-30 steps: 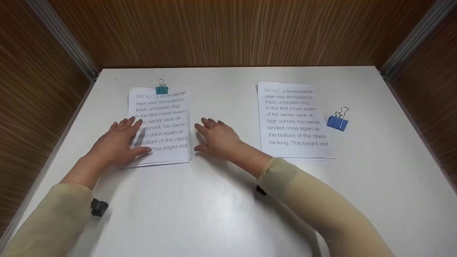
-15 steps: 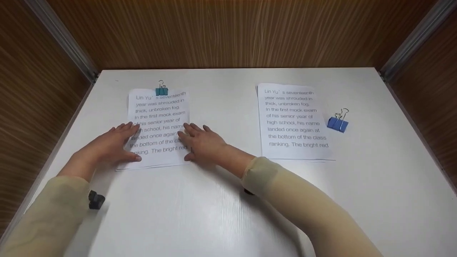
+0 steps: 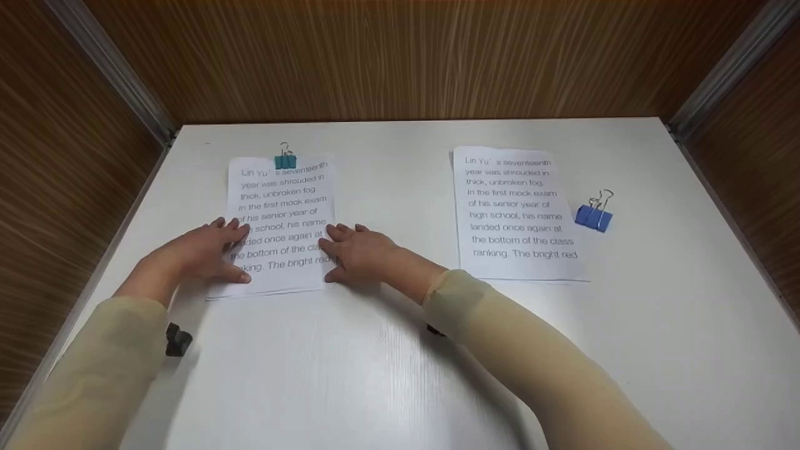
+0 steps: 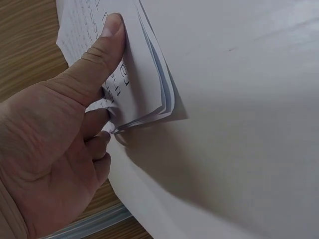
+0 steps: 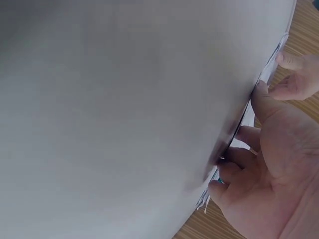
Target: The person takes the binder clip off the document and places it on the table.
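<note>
A stack of printed paper sheets (image 3: 281,212) lies on the left of the white table, with a teal binder clip (image 3: 285,162) at its top edge. My left hand (image 3: 203,253) is at the stack's lower left side. In the left wrist view the thumb (image 4: 107,42) rests on the top sheet, while the other fingers bend beside the edge, where the sheets fan slightly apart. Across from it, my right hand (image 3: 362,255) touches the right edge with loosely bent fingers, and its fingertips line that edge in the right wrist view. The palms partly hide the side edges.
To the right lies a second stack of printed sheets (image 3: 519,206). Beside that stack's right edge sits a blue binder clip (image 3: 594,217), its wire handles up. Wood-grain panels (image 3: 400,59) with metal corner strips enclose the white table (image 3: 350,375) at the back and sides.
My right hand has moved left from the bare table onto the left stack's right edge. My left hand has slid slightly toward me, uncovering some text.
</note>
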Motion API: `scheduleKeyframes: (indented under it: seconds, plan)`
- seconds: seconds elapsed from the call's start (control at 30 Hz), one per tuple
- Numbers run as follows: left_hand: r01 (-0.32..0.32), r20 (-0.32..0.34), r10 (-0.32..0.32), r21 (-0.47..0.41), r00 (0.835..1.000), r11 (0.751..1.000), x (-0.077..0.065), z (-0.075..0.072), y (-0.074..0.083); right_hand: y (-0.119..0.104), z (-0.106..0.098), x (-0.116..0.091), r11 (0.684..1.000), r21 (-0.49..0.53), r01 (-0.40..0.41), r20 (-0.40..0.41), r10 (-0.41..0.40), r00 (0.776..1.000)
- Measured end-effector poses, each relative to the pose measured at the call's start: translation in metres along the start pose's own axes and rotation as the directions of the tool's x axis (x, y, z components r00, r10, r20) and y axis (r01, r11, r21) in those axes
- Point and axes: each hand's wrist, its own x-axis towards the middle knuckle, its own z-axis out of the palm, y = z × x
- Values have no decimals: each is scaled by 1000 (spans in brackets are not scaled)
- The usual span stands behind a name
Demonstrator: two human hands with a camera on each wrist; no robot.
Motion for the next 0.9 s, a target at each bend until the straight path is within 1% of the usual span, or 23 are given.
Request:
scheduleKeyframes:
  seconds: [0.1,0.23,0.33,0.43,0.53,0.67,0.77,0.9]
  plan:
    - [-16,-1,16,11,1000,1000,1,1,6,1,-2,-3,999,-34,-11,11,11,1000]
    - [-6,5,5,18,1000,1000,2,3,14,3,-4,-8,997,-80,-12,12,13,1000]
    - [-12,1,12,54,1000,998,1,6,23,6,-4,-13,996,-92,0,10,1,1000]
    - [-32,-2,32,86,999,996,2,9,33,12,-3,-19,997,-80,10,3,-10,1000]
    - [-31,0,31,100,1000,994,2,13,43,19,-2,-28,998,-54,28,-10,-29,1000]
    - [-24,5,24,91,1000,996,2,17,56,27,-1,-41,999,-27,46,-21,-47,999]
    - [-38,10,38,87,999,995,2,21,65,34,2,-53,999,-2,53,-33,-53,998]
    - [-40,20,39,99,999,994,3,27,76,41,8,-68,997,27,75,-69,-73,995]
